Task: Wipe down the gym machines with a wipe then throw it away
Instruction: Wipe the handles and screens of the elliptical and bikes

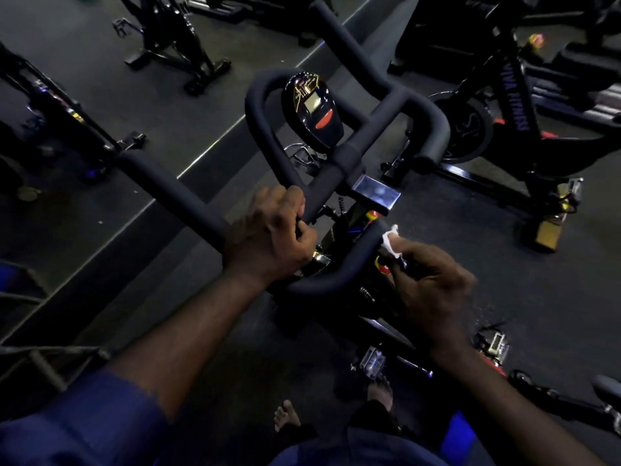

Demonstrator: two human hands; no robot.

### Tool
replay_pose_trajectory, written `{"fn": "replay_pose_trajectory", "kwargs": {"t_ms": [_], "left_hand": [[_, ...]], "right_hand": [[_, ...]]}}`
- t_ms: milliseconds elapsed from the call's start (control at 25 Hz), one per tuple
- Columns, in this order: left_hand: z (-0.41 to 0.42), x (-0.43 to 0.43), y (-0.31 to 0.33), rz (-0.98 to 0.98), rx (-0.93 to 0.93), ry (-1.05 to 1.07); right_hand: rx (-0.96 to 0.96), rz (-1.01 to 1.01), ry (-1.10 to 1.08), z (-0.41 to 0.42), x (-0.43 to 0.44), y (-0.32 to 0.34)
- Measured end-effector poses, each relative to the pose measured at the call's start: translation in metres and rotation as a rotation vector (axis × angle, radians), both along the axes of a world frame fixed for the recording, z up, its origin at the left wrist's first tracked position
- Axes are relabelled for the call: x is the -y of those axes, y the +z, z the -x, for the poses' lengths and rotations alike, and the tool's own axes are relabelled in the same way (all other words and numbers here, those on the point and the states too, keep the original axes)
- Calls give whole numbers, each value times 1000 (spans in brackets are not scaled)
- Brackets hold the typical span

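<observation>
- Grips the padded handlebar (174, 193) at centre frame with the left hand (268, 237), fingers curled fully round the bar.
- Presses a crumpled white wipe (391, 242) against the curved lower loop of the handlebar, just right of centre, with the right hand (433, 284); pinches it between thumb and fingertips, with most of the wipe hidden behind the fingers.
- Looks down on a black console (312, 109) with a small grey screen and a red button, upper centre; readout too small to make out.
- Stands barefoot at bottom centre, one foot (287, 417) half hidden by dark blue clothing.
- Takes in a neighbouring bike (517, 95) at upper right in dim light, cut off by the frame edge, lettering blurred; further machines at upper left barely discernible.
</observation>
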State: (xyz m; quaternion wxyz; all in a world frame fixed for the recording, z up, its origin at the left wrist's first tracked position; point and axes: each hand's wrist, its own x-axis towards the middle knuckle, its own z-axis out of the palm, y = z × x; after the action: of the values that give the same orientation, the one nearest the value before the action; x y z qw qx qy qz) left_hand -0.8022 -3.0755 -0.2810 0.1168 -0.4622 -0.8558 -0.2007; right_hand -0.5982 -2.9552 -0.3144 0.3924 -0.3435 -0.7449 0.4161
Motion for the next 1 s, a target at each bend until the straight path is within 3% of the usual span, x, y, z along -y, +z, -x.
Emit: {"fn": "replay_pose_trajectory", "kwargs": {"t_ms": [80, 200, 240, 280, 360, 440, 600, 680, 760, 880, 1000], "left_hand": [[1, 0, 0, -16, 12, -13], [5, 6, -1, -108, 114, -66], [7, 8, -2, -140, 144, -74], [9, 10, -3, -164, 170, -80], [11, 10, -2, -183, 201, -97], [9, 11, 1, -172, 199, -113], [9, 13, 3, -149, 194, -109], [11, 11, 0, -160, 173, -87], [14, 9, -1, -174, 187, -72], [13, 4, 2, -149, 289, -29], [13, 4, 2, -97, 329, 19]], "right_hand": [[63, -163, 86, 0, 23, 7], [292, -49, 576, 3, 72, 11], [275, -92, 649, 2, 80, 12], [272, -152, 573, 0, 77, 13], [219, -387, 216, 4, 52, 19], [279, -395, 26, 11, 39, 34], [400, -397, 217, 15, 89, 13], [367, -426, 281, 24, 99, 18], [340, -442, 376, 32, 83, 33], [513, -624, 637, 35, 42, 49], [601, -713, 524, 39, -14, 50]]}}
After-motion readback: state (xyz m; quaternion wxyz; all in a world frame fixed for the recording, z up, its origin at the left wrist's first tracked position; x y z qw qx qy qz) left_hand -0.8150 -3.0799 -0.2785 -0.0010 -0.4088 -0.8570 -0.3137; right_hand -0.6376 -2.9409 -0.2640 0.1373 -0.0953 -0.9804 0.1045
